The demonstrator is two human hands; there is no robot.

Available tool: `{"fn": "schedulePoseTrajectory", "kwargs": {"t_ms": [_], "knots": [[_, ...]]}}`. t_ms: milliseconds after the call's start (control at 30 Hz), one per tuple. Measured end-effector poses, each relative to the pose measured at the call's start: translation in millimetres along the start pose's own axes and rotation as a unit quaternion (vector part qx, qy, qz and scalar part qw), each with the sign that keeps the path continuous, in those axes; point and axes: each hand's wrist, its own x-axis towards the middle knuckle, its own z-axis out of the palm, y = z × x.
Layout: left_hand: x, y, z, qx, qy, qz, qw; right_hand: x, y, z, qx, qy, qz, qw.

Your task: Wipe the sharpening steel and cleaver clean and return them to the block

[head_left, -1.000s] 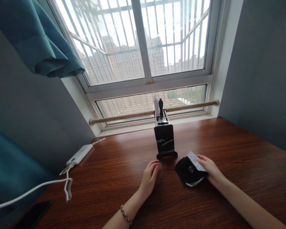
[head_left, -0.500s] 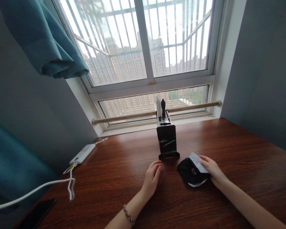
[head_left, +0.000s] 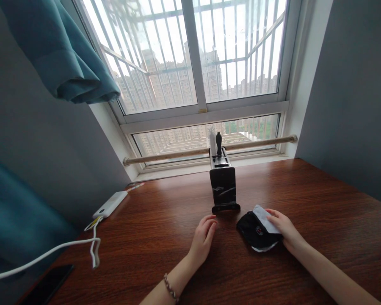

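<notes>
A black knife block (head_left: 222, 188) with a black handle and a white handle sticking out of its top stands upright on the wooden table (head_left: 165, 237). My left hand (head_left: 203, 239) lies flat on the table just in front of the block's base, fingers stretched out, holding nothing. My right hand (head_left: 284, 228) rests on a black cloth (head_left: 255, 231) with a small red-and-white badge, and its fingers press a white piece (head_left: 264, 214) lying on top of that cloth. The cloth lies right of the block's foot.
A white power bank (head_left: 110, 204) with a white cable (head_left: 51, 252) lies at the table's left, and a dark phone (head_left: 47, 288) sits at the near-left corner. A wooden rod (head_left: 178, 153) runs along the window sill. Teal curtain (head_left: 57, 55) hangs at upper left.
Both hands keep their places; only the view has shifted slightly, so everything sits a little more to the right.
</notes>
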Motion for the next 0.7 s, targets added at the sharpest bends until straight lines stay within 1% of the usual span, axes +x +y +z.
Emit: {"fn": "schedulePoseTrajectory", "kwargs": {"t_ms": [433, 700], "knots": [[-1.1, -2.0, 0.3, 0.004, -0.001, 0.000, 1.000, 2.6, 1.1, 0.0, -0.003, 0.012, 0.005, 1.000], [-1.6, -1.1, 0.0, 0.007, -0.003, 0.000, 1.000, 6.2, 5.5, -1.8, -0.003, 0.007, 0.003, 1.000]]}}
